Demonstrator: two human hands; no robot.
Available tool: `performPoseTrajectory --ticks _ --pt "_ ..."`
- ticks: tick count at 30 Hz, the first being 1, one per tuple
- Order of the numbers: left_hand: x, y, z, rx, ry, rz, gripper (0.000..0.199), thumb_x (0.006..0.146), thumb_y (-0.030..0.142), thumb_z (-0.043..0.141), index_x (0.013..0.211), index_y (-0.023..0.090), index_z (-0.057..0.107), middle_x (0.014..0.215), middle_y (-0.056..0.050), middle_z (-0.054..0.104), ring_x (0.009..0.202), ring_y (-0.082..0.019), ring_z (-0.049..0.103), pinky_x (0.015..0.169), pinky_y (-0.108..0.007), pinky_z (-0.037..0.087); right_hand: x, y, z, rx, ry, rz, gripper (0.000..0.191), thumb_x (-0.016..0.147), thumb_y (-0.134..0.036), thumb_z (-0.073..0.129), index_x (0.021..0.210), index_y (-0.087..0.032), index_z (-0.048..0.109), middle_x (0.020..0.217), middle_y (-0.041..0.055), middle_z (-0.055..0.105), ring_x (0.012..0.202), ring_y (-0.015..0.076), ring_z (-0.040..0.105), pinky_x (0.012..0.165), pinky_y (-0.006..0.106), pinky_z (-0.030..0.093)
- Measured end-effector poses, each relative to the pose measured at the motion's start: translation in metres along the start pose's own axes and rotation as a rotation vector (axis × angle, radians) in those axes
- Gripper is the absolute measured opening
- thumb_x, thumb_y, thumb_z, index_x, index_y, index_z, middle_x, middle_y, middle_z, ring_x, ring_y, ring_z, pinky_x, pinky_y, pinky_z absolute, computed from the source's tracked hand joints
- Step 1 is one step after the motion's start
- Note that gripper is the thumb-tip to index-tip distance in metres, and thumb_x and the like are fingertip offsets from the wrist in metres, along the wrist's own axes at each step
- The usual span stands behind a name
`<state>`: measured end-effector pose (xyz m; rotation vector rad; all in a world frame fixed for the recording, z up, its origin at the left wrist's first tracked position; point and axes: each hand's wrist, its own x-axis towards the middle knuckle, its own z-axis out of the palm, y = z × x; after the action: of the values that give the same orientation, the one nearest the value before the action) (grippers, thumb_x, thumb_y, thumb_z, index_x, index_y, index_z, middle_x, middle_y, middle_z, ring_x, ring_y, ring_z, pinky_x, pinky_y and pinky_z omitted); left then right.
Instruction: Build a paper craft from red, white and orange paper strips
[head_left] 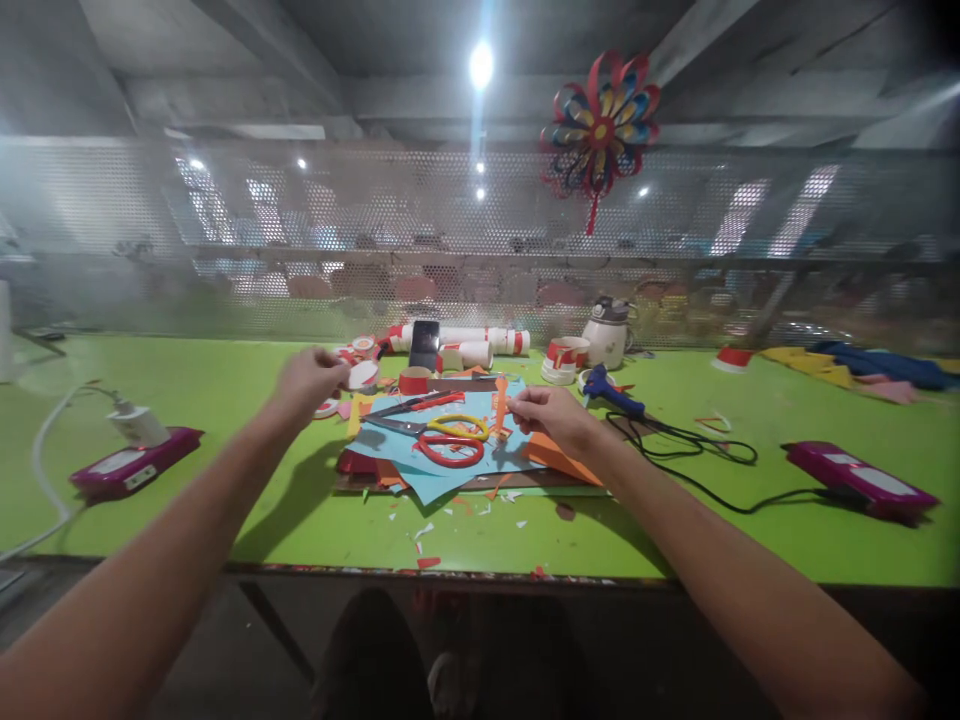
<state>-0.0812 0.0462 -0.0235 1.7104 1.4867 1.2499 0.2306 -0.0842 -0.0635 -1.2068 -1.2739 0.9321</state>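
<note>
My left hand is over the left of the work pile, fingers pinched at the edge of a white disc; whether they grip it is unclear. Between the fingertips of my right hand is a narrow orange paper strip. Under the strip lies light blue paper on a stack of coloured sheets, with orange paper at its right. Scissors with red and yellow handles rest open on the blue paper. Behind them lies a second, red-handled pair of scissors.
A blue glue gun lies right of the pile, its black cable running to a purple power strip. Another power strip is at left. Behind stand a phone, paper cups and a bottle. Paper scraps litter the front.
</note>
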Motion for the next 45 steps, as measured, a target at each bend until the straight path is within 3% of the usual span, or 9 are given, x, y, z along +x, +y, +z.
performPoseTrajectory --ticks 3,7,13,18,22,27,32,39,45 --pt "-0.008 0.028 0.044 -0.227 -0.085 -0.013 0.014 0.054 0.014 0.068 0.061 0.015 0.056 0.05 0.003 0.056 0.052 -0.012 0.055 0.054 -0.024 0.045 0.002 -0.001 -0.004 0.011 0.026 -0.016 0.042 0.051 -0.051 0.081 0.057 -0.015 0.061 0.051 -0.0011 0.057 0.046 0.0087 0.048 0.049 0.025 0.037" --pt "-0.027 0.05 0.095 -0.495 -0.295 -0.087 0.021 0.053 0.012 0.075 0.063 0.014 0.057 0.059 -0.002 0.061 0.055 -0.012 0.058 0.057 -0.026 0.049 0.006 -0.006 -0.017 0.039 0.082 -0.053 0.041 0.05 -0.05 0.082 0.058 -0.015 0.062 0.053 -0.0007 0.058 0.05 0.0094 0.049 0.053 0.027 0.04" --pt "-0.052 0.042 0.132 -0.687 -0.524 -0.224 0.019 0.058 0.008 0.079 0.066 0.012 0.062 0.066 -0.005 0.065 0.059 -0.011 0.061 0.057 -0.023 0.05 0.007 -0.012 -0.029 0.052 0.147 -0.136 0.032 0.054 -0.043 0.081 0.064 -0.016 0.069 0.069 0.0017 0.064 0.067 0.0133 0.056 0.068 0.03 0.044" --pt "-0.062 0.03 0.138 -0.708 -0.67 -0.294 0.015 0.06 0.01 0.079 0.071 0.01 0.069 0.073 -0.009 0.068 0.063 -0.013 0.063 0.057 -0.024 0.05 0.001 -0.012 -0.017 -0.026 0.08 -0.171 0.02 0.06 -0.037 0.08 0.062 -0.018 0.072 0.098 0.0062 0.068 0.096 0.0188 0.06 0.09 0.035 0.04" --pt "-0.067 0.029 0.137 -0.723 -0.709 -0.307 0.019 0.061 0.016 0.081 0.075 0.011 0.07 0.074 -0.008 0.069 0.06 -0.012 0.061 0.054 -0.022 0.047 -0.003 -0.008 -0.006 -0.101 0.044 -0.13 0.02 0.062 -0.038 0.078 0.061 -0.019 0.072 0.107 0.0086 0.066 0.105 0.0224 0.057 0.097 0.04 0.037" --pt "-0.072 0.031 0.133 -0.742 -0.73 -0.308 0.023 0.063 0.021 0.081 0.081 0.014 0.068 0.072 -0.004 0.069 0.055 -0.011 0.061 0.054 -0.022 0.048 -0.006 -0.004 0.003 -0.193 0.064 -0.091 0.023 0.064 -0.039 0.075 0.057 -0.017 0.069 0.098 0.0087 0.067 0.102 0.0231 0.057 0.097 0.04 0.035" --pt "-0.076 0.032 0.13 -0.756 -0.741 -0.319 0.013 0.07 0.015 0.075 0.079 0.015 0.064 0.07 -0.003 0.069 0.056 -0.012 0.064 0.058 -0.024 0.052 -0.007 -0.002 0.01 -0.251 0.063 -0.096 0.025 0.065 -0.039 0.072 0.057 -0.016 0.069 0.078 0.0055 0.065 0.081 0.019 0.057 0.085 0.036 0.039" --pt "-0.079 0.035 0.129 -0.79 -0.777 -0.327 0.011 0.071 0.011 0.071 0.077 0.014 0.063 0.073 -0.005 0.07 0.06 -0.013 0.066 0.063 -0.027 0.054 -0.004 0.004 0.008 -0.28 0.073 -0.084 0.022 0.066 -0.035 0.067 0.057 -0.015 0.067 0.073 0.004 0.063 0.074 0.017 0.056 0.078 0.033 0.041" --pt "-0.077 0.028 0.134 -0.799 -0.796 -0.269 0.01 0.07 0.013 0.071 0.077 0.012 0.064 0.068 -0.004 0.067 0.056 -0.013 0.064 0.059 -0.024 0.053 -0.003 0.003 0.007 -0.484 0.061 -0.133 0.021 0.073 -0.029 0.06 0.058 -0.015 0.065 0.073 0.0048 0.065 0.075 0.0166 0.058 0.077 0.03 0.042"
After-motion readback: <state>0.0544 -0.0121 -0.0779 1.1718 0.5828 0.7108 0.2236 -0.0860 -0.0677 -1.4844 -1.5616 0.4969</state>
